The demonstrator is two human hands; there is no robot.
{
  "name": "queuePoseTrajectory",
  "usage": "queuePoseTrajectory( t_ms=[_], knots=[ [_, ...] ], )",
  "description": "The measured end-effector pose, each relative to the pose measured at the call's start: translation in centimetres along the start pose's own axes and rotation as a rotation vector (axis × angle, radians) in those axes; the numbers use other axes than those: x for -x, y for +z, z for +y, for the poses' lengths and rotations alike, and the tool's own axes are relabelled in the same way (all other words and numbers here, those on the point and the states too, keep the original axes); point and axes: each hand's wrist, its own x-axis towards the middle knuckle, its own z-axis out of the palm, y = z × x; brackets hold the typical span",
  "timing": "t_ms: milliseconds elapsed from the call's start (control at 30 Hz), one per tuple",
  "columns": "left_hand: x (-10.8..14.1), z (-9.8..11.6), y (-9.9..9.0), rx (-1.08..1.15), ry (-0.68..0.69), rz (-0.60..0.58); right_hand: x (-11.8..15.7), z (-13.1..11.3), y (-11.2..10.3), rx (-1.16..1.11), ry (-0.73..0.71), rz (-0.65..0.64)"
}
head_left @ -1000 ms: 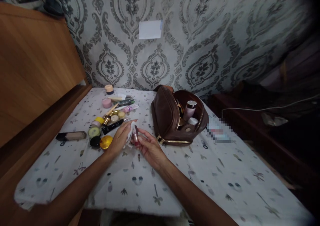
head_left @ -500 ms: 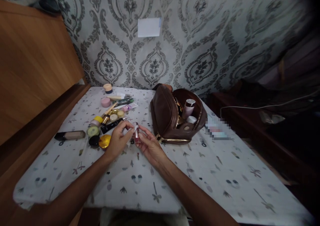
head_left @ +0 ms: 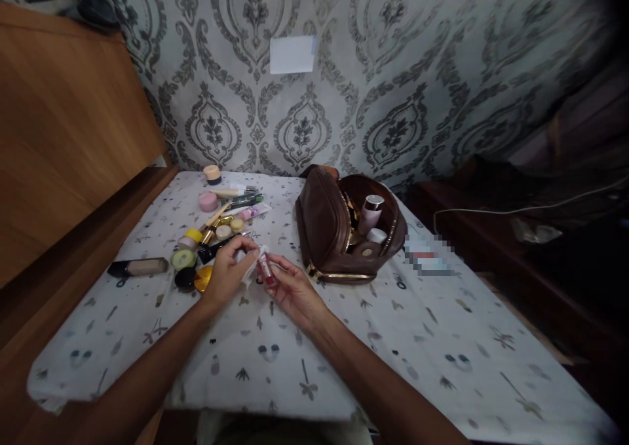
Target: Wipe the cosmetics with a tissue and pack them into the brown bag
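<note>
Near the table's middle, my right hand (head_left: 293, 288) is closed on a small red tube (head_left: 266, 270). My left hand (head_left: 230, 265) pinches a white tissue (head_left: 249, 271) against the tube's upper end. Left of my hands lie a gold round container (head_left: 202, 278), a black lid (head_left: 185, 278), a green-topped jar (head_left: 183, 259) and a black tube (head_left: 213, 251). On the right stands an open brown bag (head_left: 319, 229) with a pink bottle (head_left: 371, 214) and a white-capped item (head_left: 377, 236) inside.
A foundation tube (head_left: 142, 267) lies at the far left of the patterned tabletop (head_left: 275, 366). Several jars, a pink jar (head_left: 208, 201) among them, and brushes are farther back. Wooden furniture (head_left: 73, 104) borders the left side. A cable (head_left: 515, 211) runs at the right.
The tissue has shifted to cover the tube's top, and the tube is tilted a little more. My left hand has moved slightly left, covering more of the gold container.
</note>
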Motion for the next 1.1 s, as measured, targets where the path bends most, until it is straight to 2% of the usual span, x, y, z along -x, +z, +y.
queuePoseTrajectory(
  t_ms=[100, 233, 367, 767, 867, 1033, 1100],
  knots=[
    [-0.3, -0.2, -0.2, 0.015, -0.019, 0.076, 0.1, -0.1, 0.1, -0.003, 0.027, -0.023],
    [-0.3, -0.4, -0.1, 0.010, -0.039, 0.110, 0.1, -0.2, 0.1, -0.040, 0.046, -0.068],
    [-0.1, -0.6, 0.1, -0.008, 0.003, 0.076, 0.0, -0.1, 0.1, -0.045, 0.047, -0.081],
    [0.3, -0.1, 0.3, -0.111, 0.111, 0.034, -0.3, 0.2, -0.2, -0.052, 0.009, -0.009],
    [0.5, -0.2, 0.5, -0.158, 0.181, -0.022, -0.4, 0.1, -0.3, -0.081, -0.011, -0.003],
    [1.1, 0.0, 0.8, -0.148, 0.274, -0.229, -0.6, -0.4, -0.5, -0.114, -0.062, 0.066],
    [1.3, 0.1, 0.9, -0.124, 0.294, -0.277, -0.6, -0.5, -0.4, -0.133, -0.070, 0.094]
  ],
)
